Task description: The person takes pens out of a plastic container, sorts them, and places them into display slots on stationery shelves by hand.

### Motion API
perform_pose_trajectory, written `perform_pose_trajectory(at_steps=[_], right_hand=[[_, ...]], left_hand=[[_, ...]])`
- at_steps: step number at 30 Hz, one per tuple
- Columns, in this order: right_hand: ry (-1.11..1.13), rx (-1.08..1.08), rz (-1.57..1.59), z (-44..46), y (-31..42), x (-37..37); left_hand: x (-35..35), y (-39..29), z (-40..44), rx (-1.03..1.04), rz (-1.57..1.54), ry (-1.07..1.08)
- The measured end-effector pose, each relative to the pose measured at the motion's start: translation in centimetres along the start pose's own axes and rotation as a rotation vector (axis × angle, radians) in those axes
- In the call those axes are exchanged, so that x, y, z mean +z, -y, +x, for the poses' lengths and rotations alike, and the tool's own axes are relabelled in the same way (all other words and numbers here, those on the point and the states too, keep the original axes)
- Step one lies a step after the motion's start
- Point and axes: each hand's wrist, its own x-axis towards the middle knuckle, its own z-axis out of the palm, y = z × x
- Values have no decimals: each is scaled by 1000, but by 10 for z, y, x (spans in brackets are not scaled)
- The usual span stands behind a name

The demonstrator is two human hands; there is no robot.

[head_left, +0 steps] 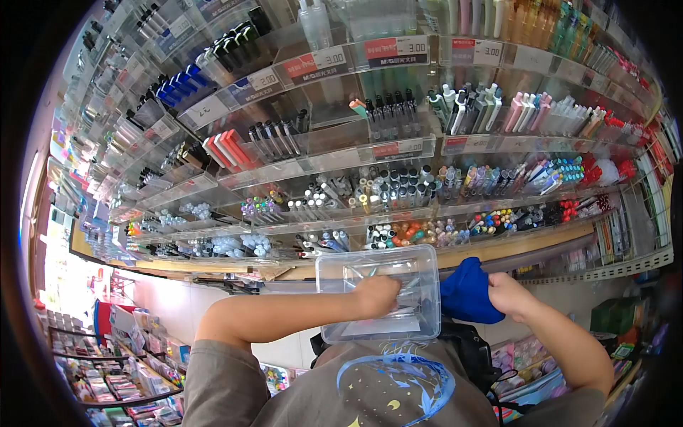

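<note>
A clear plastic box [334, 326] sits close against the front of the wearer's shirt, its open side facing up. My left hand [377, 296] is over the box's opening with its fingers curled closed. What those fingers hold, if anything, is hidden. A few thin, clear or pale items show indistinctly near the fingers, and a white sheet [380, 326] lies along the box's near side. To the right of the box, my right hand [509, 296] grips a bunched blue cloth [469, 293] by its right edge. The cloth hangs close beside the box's wall.
Tiered clear shelves [327, 158] full of pens rise ahead, with price tags [395, 50] on their edges. A wooden ledge [519, 247] runs below them. A black bag [466, 345] is by the wearer's body. Packaged goods [121, 377] fill a display at lower left.
</note>
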Motion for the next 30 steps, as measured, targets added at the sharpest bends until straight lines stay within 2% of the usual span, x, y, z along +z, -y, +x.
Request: perform_pose_trajectory(at_steps=[2, 5, 8, 10, 11, 13, 15, 16, 17, 20, 23, 24, 27, 30], right_hand=[[24, -240, -357, -5, 13, -1], [-142, -459, -715, -33, 60, 4], [-285, -412, -981, -62, 104, 15], [-287, -526, -872, -71, 124, 23], [-287, -582, -817, -72, 131, 29], [-129, -682, -695, -68, 141, 43], [17, -734, -636, -57, 144, 58], [46, -799, -667, -43, 137, 68], [74, -866, -697, -27, 126, 78], [83, -970, -1497, 9, 91, 97], [-26, -1088, -1552, 12, 98, 115], [-27, -1094, -1531, 12, 109, 120], [29, -869, -1256, 30, 104, 137], [234, -344, -1277, 59, 104, 151]], left_hand=[[-1, 0, -1, 4, -13, -31], [-10, 1, -12, 29, -129, -140], [-38, 3, -33, 70, -358, -283], [-60, 4, -52, 36, -564, -308], [-61, 9, -60, 158, -720, -458], [-74, 14, -80, 34, -944, -535], [-65, 28, -93, -83, -1389, -616], [-61, 30, -95, 83, -1648, -690], [-56, 40, -102, 253, -1899, -545], [-36, 46, -104, 386, -2168, -619], [-21, 48, -107, 365, -2305, -678], [-18, 49, -109, 384, -2344, -676], [-5, 62, -108, 479, -2438, -635], [-7, 61, -108, 495, -2441, -630]])
